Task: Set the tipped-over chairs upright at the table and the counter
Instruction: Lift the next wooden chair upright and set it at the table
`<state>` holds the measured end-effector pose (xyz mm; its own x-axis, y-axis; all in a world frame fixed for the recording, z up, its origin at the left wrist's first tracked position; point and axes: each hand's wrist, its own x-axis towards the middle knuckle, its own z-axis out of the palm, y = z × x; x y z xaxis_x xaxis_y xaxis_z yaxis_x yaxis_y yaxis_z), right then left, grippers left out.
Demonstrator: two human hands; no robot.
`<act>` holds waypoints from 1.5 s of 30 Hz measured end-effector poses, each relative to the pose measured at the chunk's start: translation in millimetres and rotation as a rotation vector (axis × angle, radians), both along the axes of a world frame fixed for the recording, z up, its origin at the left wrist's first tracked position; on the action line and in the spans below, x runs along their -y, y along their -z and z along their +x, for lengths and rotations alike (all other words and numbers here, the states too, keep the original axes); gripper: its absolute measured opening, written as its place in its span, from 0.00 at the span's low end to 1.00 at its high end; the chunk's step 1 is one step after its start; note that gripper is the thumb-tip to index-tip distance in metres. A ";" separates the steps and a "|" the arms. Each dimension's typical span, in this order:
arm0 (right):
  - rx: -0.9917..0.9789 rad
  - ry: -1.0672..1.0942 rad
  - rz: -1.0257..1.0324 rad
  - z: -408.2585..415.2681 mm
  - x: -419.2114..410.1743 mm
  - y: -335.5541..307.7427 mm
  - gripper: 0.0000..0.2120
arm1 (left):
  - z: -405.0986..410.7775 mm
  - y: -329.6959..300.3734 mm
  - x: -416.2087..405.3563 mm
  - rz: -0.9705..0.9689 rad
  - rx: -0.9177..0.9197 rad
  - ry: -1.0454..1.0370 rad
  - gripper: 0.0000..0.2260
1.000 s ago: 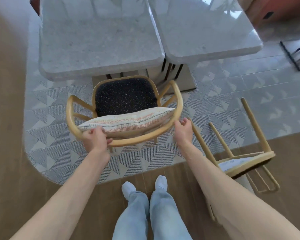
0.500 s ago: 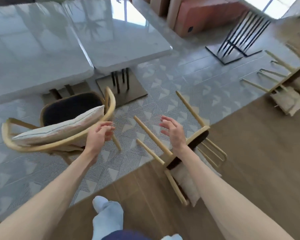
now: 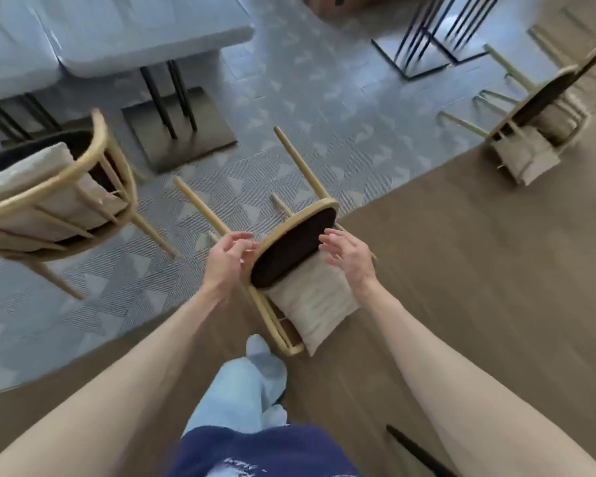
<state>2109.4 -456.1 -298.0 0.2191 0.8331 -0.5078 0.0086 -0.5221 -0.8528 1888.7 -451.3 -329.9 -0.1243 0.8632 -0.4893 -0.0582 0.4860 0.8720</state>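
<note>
A wooden chair (image 3: 295, 242) with a dark seat lies tipped over where the patterned rug meets the wood floor, legs pointing away from me, its beige cushion (image 3: 315, 297) spilling toward me. My left hand (image 3: 227, 259) hovers at the seat's left edge, fingers loosely spread, holding nothing. My right hand (image 3: 346, 253) hovers at the seat's right edge, also empty. An upright chair (image 3: 55, 197) with a cushion stands at the left by the marble table (image 3: 128, 36). A second tipped chair (image 3: 544, 115) lies at the far right.
The table's dark pedestal base (image 3: 183, 132) stands on the patterned rug (image 3: 324, 98). Black metal legs (image 3: 427, 39) of another piece of furniture rise at the top right. My leg and socked foot (image 3: 258, 359) are just below the fallen chair. Wood floor (image 3: 479, 287) spreads to the right.
Both hands let go of the upright chair's curved back, and I turned right. They now reach down on either side of the fallen chair's seat, which is closer and centred.
</note>
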 end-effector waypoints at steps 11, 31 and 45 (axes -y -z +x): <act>0.107 0.005 -0.183 136.5 -15.4 74.4 0.08 | 135.3 101.3 -29.1 -0.308 0.075 -0.070 0.08; 0.056 -0.802 -0.229 295.5 -103.8 159.2 0.11 | 328.8 142.9 50.1 -0.324 0.220 -1.036 0.05; 0.145 -0.891 -0.415 278.4 -29.5 288.1 0.08 | 380.4 260.1 127.9 -0.424 0.566 -1.312 0.04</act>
<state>2387.8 -426.6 -586.0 -0.3173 0.4858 -0.8144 0.6330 -0.5309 -0.5634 2269.2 -579.3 -590.0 -0.3926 0.0739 -0.9167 -0.9182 0.0260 0.3953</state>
